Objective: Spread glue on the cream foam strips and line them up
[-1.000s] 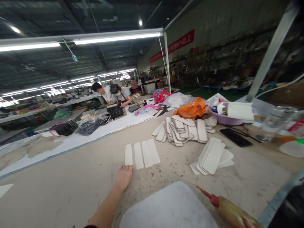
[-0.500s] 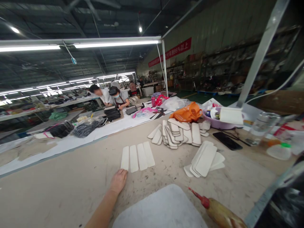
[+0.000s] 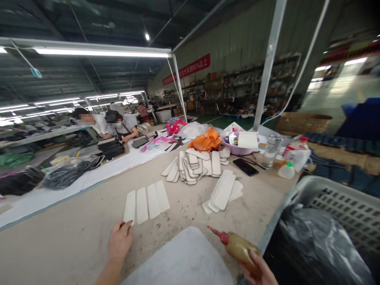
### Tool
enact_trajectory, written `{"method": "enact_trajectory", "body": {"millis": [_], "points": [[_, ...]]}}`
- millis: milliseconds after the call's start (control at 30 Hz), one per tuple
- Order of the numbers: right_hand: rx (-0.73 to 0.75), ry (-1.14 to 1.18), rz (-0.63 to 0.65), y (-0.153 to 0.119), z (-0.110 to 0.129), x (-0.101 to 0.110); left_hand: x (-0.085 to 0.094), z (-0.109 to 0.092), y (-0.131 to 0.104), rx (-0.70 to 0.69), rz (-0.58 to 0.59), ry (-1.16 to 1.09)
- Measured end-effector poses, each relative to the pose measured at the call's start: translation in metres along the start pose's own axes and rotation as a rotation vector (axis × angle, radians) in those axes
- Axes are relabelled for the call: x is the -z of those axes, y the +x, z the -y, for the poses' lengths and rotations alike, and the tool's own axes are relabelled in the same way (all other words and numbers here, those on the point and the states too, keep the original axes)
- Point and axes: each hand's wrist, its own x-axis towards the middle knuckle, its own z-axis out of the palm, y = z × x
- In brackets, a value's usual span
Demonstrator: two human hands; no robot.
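My left hand (image 3: pixel 119 240) is closed, its thumb and finger pinching the near end of the leftmost cream strip (image 3: pixel 130 206). Beside that strip lie more flat cream strips (image 3: pixel 152 202) in a side-by-side row, all with rounded corners. At the lower right my right hand (image 3: pixel 259 271) wraps round a yellowish-brown squeeze bottle (image 3: pixel 240 248), whose red nozzle points up and left over the table. Between my hands lies a pale grey sheet (image 3: pixel 181 261), cut off by the bottom of the view.
A loose stack of cream strips (image 3: pixel 224 190) lies right of the row, with dark-edged padded pieces (image 3: pixel 192 166) behind. Further right are a phone (image 3: pixel 246 167), a clear jar (image 3: pixel 270 152) and a purple basin (image 3: pixel 237 150). A grey plastic basket (image 3: pixel 316 184) borders the right edge. Co-workers sit across the table.
The view has swung right, bringing in the basket. My right hand has come into view on the bottle. My left fingers now pinch the leftmost strip's near end rather than resting beside it.
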Motion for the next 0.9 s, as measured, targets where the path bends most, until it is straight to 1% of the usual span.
{"method": "enact_trajectory", "body": {"millis": [33, 67, 100, 167, 233, 300, 367, 433, 500, 533, 600, 667, 767, 900], "points": [[-0.012, 0.035, -0.011, -0.003, 0.003, -0.003, 0.002, -0.018, 0.000, 0.010, -0.039, -0.051], [-0.022, 0.066, -0.029, -0.006, 0.006, -0.006, 0.003, -0.041, 0.001, 0.005, -0.054, -0.119], [-0.024, 0.091, -0.042, -0.009, 0.011, -0.007, 0.004, -0.068, 0.002, -0.014, -0.034, -0.213], [-0.022, 0.121, -0.051, -0.014, 0.020, -0.009, 0.005, -0.130, 0.002, -0.138, 0.124, -0.375], [-0.025, 0.139, -0.062, -0.017, 0.029, -0.006, 0.001, -0.194, 0.001, -0.252, 0.209, -0.416], [-0.022, 0.152, -0.071, -0.020, 0.038, 0.000, -0.007, -0.252, 0.000, -0.355, 0.288, -0.434], [-0.006, 0.167, -0.090, -0.024, 0.046, 0.007, -0.016, -0.300, 0.000, -0.444, 0.361, -0.431], [0.004, 0.183, -0.115, -0.029, 0.053, 0.015, -0.026, -0.337, 0.000, -0.511, 0.426, -0.407], [0.013, 0.194, -0.138, -0.034, 0.059, 0.023, -0.035, -0.362, 0.002, -0.547, 0.478, -0.362], [0.018, 0.199, -0.148, -0.036, 0.062, 0.027, -0.039, -0.371, 0.002, -0.552, 0.497, -0.332], [0.019, 0.203, -0.160, -0.039, 0.065, 0.034, -0.046, -0.383, 0.003, -0.543, 0.523, -0.268], [0.011, 0.206, -0.170, -0.041, 0.067, 0.042, -0.050, -0.387, 0.003, -0.529, 0.537, -0.209], [0.001, 0.211, -0.180, -0.042, 0.067, 0.050, -0.054, -0.389, 0.001, -0.528, 0.545, -0.151], [0.010, 0.215, -0.152, -0.042, 0.067, 0.057, -0.057, -0.391, 0.001, -0.551, 0.561, -0.110]]}}
